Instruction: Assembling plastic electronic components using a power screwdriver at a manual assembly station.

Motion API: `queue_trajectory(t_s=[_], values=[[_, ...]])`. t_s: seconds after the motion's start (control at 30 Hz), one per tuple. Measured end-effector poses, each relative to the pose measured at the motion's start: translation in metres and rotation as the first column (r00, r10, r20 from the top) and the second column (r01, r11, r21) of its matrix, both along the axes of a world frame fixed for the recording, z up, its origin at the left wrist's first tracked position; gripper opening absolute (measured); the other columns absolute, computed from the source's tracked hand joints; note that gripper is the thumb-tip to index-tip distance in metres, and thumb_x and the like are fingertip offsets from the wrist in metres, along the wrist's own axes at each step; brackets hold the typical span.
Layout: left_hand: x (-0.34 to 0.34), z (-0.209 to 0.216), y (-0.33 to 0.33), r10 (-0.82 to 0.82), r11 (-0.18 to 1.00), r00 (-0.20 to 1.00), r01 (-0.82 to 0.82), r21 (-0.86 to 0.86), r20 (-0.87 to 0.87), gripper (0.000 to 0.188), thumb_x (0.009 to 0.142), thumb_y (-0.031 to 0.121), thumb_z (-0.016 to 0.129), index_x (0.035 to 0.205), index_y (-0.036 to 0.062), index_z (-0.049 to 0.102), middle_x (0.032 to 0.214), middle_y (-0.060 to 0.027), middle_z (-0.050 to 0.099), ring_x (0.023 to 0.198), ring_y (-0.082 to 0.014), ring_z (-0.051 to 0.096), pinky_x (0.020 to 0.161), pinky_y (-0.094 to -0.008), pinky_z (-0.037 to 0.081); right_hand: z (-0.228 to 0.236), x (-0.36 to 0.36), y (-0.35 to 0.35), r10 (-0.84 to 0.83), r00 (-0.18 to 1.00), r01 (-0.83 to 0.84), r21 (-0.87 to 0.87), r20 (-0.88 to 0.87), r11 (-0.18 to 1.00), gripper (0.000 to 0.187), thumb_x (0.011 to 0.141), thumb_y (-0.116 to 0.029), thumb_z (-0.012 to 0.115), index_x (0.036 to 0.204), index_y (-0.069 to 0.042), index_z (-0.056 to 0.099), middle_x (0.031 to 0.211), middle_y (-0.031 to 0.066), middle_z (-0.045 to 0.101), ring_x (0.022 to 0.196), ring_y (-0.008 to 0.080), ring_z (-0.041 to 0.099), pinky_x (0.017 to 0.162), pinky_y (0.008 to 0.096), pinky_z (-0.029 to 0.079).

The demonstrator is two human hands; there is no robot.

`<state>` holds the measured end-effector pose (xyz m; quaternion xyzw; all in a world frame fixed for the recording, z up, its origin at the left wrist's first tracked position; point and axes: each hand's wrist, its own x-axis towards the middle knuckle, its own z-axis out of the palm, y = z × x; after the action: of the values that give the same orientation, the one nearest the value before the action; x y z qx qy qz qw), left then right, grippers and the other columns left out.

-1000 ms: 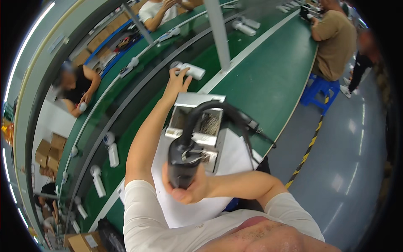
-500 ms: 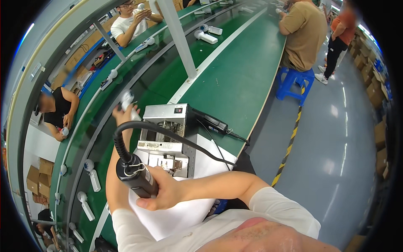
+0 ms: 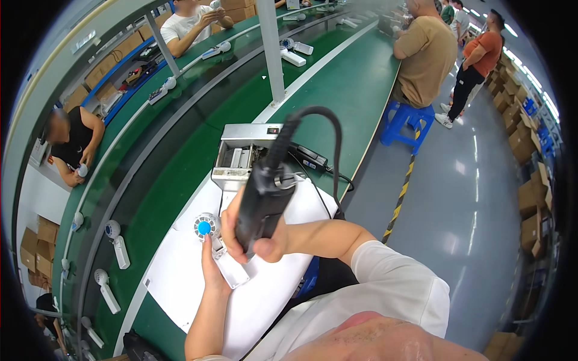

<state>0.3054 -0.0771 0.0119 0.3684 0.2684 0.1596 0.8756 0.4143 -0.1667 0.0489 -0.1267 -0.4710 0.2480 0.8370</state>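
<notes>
My right hand (image 3: pixel 274 243) is wrapped round a black electric screwdriver (image 3: pixel 263 207), its cord arching up from the top. The driver stands tilted over the white paper sheet (image 3: pixel 177 280) on the bench. Just left of it, my left hand (image 3: pixel 214 268) holds a white handheld fan (image 3: pixel 233 272) with a round grille and a blue centre. The thumb lies at the lower edge of the grille. The screwdriver and right hand partly cover the fan's neck, and the driver's tip is hidden. Beyond the sheet is a metal box like a screw feeder (image 3: pixel 245 131).
A black corded device (image 3: pixel 310 159) lies right of the feeder. On the green conveyor at left rest several white fans (image 3: pixel 108 291). A metal post (image 3: pixel 272 54) rises ahead. Co-workers sit across the line; a person on a blue stool (image 3: pixel 406 123) sits farther along.
My left hand has come back from the conveyor beyond the feeder to the paper with the fan. The screwdriver in my right hand has moved right and up.
</notes>
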Motion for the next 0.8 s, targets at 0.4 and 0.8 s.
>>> queue_trajectory(t_s=[0.4, 0.8], values=[[-0.002, -0.044, 0.025, -0.08, 0.997, 0.997, 0.08, 0.019, 0.023, 0.035, 0.103, 0.036, 0.04, 0.127, 0.0093, 0.041, 0.106, -0.0109, 0.058, 0.09, -0.0158, 0.06, 0.07, -0.0277, 0.054, -0.006, 0.006, -0.001, 0.006, 0.998, -0.003, -0.039, 0.068, 0.999, 0.052, 0.089, -0.052, 0.062, 0.107, -0.01, 0.037, 0.07, 0.0105, 0.055, 0.051, 0.0213, 0.055, 0.048, 0.0329, 0.048], [0.019, -0.078, 0.03, -0.088, 0.989, 0.994, 0.094, -0.113, 0.059, 0.038, 0.104, 0.038, 0.038, 0.13, 0.0101, 0.038, 0.108, -0.0124, 0.061, 0.081, -0.0161, 0.061, 0.068, -0.0305, 0.055, -0.016, 0.034, 0.003, -0.197, 0.977, 0.206, -0.136, 0.078, 0.969, 0.052, 0.088, -0.053, 0.06, 0.107, -0.009, 0.041, 0.067, 0.0075, 0.055, 0.05, 0.0181, 0.055, 0.045, 0.0305, 0.048]])
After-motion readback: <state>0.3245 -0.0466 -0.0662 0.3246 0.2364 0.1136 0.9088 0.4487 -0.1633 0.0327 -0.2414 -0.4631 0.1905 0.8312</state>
